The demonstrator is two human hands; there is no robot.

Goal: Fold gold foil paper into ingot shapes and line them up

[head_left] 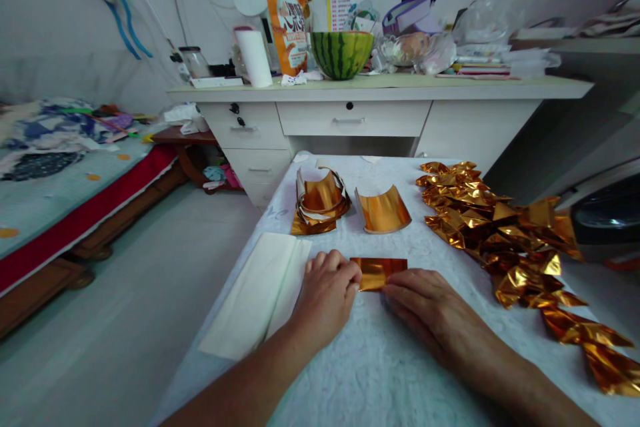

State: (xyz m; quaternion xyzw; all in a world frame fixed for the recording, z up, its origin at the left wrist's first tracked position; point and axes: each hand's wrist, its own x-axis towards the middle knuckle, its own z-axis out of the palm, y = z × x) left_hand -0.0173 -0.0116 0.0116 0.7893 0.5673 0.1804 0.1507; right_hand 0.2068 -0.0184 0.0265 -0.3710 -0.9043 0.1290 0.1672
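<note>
A strip of gold foil paper point(376, 272) lies flat on the cloth-covered table between my hands, looking folded to a narrow rectangle. My left hand point(330, 287) has its fingers curled and grips the left end of the strip. At the other end, my right hand point(430, 307) holds its fingers together and presses on the lower right corner; its thumb is mostly hidden. Just beyond the strip sits a single curved gold foil sheet point(384, 210). Left of that stands a curled stack of gold foil sheets point(323, 200). White paper sheets point(250, 297) lie beside my left forearm.
Several folded gold foil pieces point(500, 227) are heaped along the table's right side. Behind the table, a white desk point(350, 90) carries a half watermelon point(342, 53), an orange snack bag point(289, 27) and a paper roll point(254, 57). A bed point(125, 167) stands left.
</note>
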